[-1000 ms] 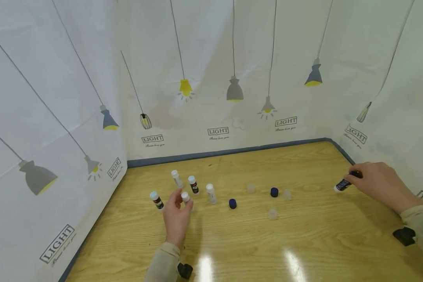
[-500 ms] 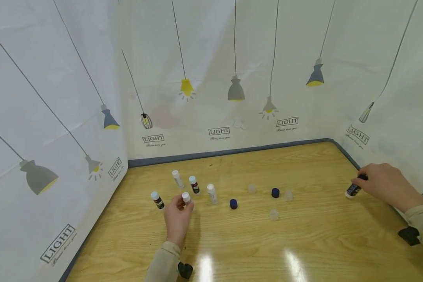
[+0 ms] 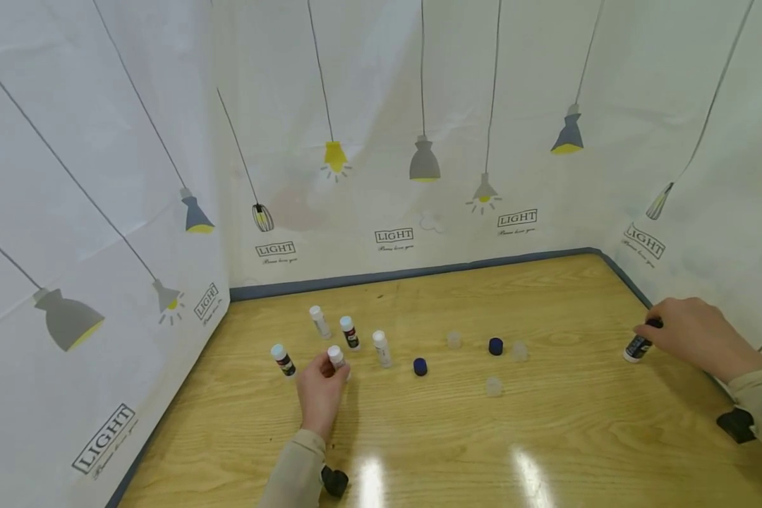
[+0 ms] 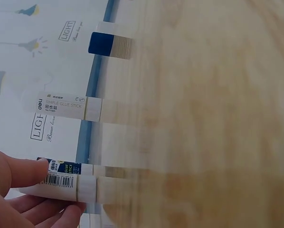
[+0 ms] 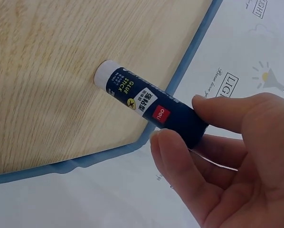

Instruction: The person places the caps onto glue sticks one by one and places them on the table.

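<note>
At the right side of the table, my right hand [image 3: 695, 337] grips a dark blue glue stick [image 5: 142, 99] by its dark end. The stick's white end meets the tabletop. On the left, my left hand [image 3: 319, 401] holds a white glue stick [image 3: 336, 355] between thumb and fingers; its barcode label shows in the left wrist view. Around that hand stand a dark-labelled glue stick [image 3: 283, 360], another dark-labelled glue stick [image 3: 350, 334], a white glue stick [image 3: 319, 322] and a second white glue stick [image 3: 382, 349].
Mid-table lie a dark blue cap [image 3: 420, 367], another dark blue cap [image 3: 496, 346] and clear caps: one clear cap [image 3: 454, 340], a second clear cap [image 3: 519, 351], a third clear cap [image 3: 494, 386]. Lamp-printed sheeting [image 3: 355, 233] encloses the wooden table [image 3: 419, 444] behind and at both sides.
My right hand has moved slightly right with the dark blue glue stick, which is now more upright and lower at the table. The left hand stays around the white glue stick.
</note>
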Demonstrator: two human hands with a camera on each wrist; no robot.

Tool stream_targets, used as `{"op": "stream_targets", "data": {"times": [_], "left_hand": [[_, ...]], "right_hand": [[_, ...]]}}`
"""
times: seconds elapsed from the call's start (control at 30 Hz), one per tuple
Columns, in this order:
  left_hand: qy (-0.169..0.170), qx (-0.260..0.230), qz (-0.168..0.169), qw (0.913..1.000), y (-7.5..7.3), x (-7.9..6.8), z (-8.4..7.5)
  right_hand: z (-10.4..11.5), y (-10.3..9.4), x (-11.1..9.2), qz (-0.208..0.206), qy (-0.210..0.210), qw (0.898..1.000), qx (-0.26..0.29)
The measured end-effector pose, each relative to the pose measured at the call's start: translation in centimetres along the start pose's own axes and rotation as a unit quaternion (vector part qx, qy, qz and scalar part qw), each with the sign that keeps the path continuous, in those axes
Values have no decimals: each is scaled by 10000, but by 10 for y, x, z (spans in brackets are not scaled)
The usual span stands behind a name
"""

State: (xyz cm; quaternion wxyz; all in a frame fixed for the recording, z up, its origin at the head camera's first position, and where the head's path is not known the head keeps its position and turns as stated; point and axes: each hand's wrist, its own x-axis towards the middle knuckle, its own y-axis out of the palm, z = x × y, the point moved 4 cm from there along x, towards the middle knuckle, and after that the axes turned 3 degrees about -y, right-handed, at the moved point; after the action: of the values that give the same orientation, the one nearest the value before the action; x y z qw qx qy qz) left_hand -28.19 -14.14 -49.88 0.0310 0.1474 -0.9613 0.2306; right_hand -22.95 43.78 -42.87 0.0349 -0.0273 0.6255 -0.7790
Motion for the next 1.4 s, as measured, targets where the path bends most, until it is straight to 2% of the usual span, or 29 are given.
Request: {"op": "stream_targets", "data": {"times": [0.33,0.67,0.97,1.13,1.4], "left_hand": [[31,-59,17,10000,-1,-3,-3],[296,-43,20,9996,-6,-7,-11],[319,-35,-15,9995,-9,-10,-16],[373,-73,-88,9992,-12,-12,-18],[277,-46,-130,9995,-17,-15,-17]], "right_hand": [[2,0,-3,-82,-129,9999,-7],[4,-3,-1,-176,-130,9997,-98],[20,-11,6,-420,-332,9974,-484],[32,-14,7,-468,-503,9966,-451],[44,-17,8,-852,-753,9909,-720]]}}
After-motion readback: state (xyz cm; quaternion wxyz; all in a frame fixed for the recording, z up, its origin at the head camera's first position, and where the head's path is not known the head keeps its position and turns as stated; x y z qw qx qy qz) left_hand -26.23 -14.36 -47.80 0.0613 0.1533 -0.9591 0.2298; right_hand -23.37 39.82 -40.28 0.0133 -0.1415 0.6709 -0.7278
